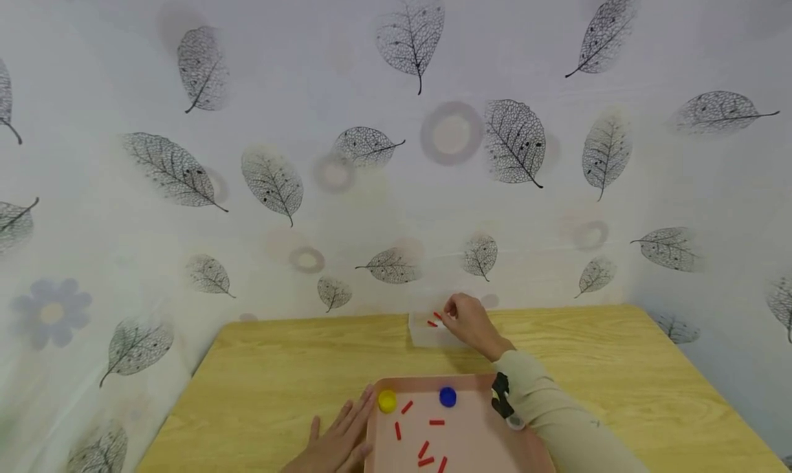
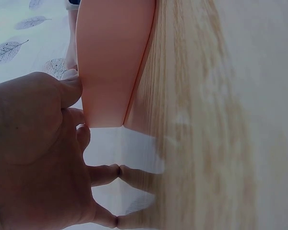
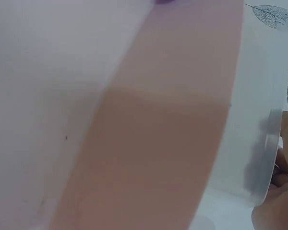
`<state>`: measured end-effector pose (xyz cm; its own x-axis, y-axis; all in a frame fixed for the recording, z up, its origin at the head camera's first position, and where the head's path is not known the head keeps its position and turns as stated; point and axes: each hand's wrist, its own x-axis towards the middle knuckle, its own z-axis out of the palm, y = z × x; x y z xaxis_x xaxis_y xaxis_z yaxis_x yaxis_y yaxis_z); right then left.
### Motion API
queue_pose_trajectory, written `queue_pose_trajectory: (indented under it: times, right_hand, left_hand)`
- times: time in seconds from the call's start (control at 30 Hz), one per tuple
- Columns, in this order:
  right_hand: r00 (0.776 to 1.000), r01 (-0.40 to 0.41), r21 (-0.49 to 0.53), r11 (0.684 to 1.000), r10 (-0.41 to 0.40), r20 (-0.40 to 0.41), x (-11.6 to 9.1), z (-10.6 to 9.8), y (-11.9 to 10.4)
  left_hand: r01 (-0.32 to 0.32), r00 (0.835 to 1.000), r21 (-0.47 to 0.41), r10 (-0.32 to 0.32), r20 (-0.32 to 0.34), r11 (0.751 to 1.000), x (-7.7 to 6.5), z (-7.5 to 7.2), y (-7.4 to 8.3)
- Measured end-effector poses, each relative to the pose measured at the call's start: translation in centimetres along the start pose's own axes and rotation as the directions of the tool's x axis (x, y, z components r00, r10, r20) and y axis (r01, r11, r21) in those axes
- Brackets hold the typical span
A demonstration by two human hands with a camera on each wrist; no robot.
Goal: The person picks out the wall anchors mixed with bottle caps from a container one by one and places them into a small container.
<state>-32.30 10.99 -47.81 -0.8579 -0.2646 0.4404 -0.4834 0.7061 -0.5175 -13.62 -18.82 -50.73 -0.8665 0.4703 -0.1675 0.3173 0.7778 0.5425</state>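
At the back of the table, my right hand is over a translucent white box, its fingers curled. A short red stick shows at its fingertips, pinched there as far as I can see. Another red stick is just below, at the box. In the right wrist view the box wall partly hides the fingers. My left hand lies with fingers extended along the left side of a pink tray. In the left wrist view its thumb touches the tray wall.
Several red sticks lie scattered in the tray. A yellow round cap sits in its far left corner, and a blue round cap by its far rim. The wooden table ends at a leaf-patterned backdrop.
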Motion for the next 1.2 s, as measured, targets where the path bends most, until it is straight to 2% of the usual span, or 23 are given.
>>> queue_pose_trajectory:
  times: [0.17,0.3,0.5,0.63,0.8,1.03,1.2]
  right_hand:
    - [0.999,0.026,0.05,0.998,-0.024,-0.039,-0.3,-0.5,-0.1]
    - [0.997,0.041,0.096,0.995,-0.035,-0.068,-0.6,-1.6,-0.2]
    - [0.998,0.054,0.19,0.98,-0.049,-0.034,-1.7,-3.4,-1.1]
    - [0.998,0.055,0.241,0.969,-0.057,0.001,-3.0,-4.1,-1.8]
    - [0.996,0.092,0.254,0.963,-0.092,-0.01,-4.4,-5.1,-3.0]
    - [0.994,0.103,0.313,0.944,-0.106,-0.006,-6.2,-6.3,-5.0]
    - [0.996,0.071,0.35,0.934,-0.082,0.018,-7.7,-8.2,-8.1]
  left_hand:
    - [-0.024,1.0,-0.017,0.024,-0.008,1.0,-0.3,-0.2,0.1]
    - [-0.036,0.999,-0.017,0.036,-0.013,0.999,-0.4,-0.4,0.4]
    - [-0.04,0.999,0.004,0.041,-0.014,0.999,-0.4,-0.6,0.5]
    - [-0.015,1.0,0.0,0.015,0.022,1.0,-0.6,-0.6,0.6]
    - [-0.004,0.999,-0.016,0.005,0.038,1.0,-0.9,-0.8,0.7]
    - [0.006,1.0,-0.023,-0.005,0.027,1.0,-0.8,-0.9,0.8]
    - [0.014,0.999,-0.04,-0.013,0.039,0.999,-0.8,-0.7,0.8]
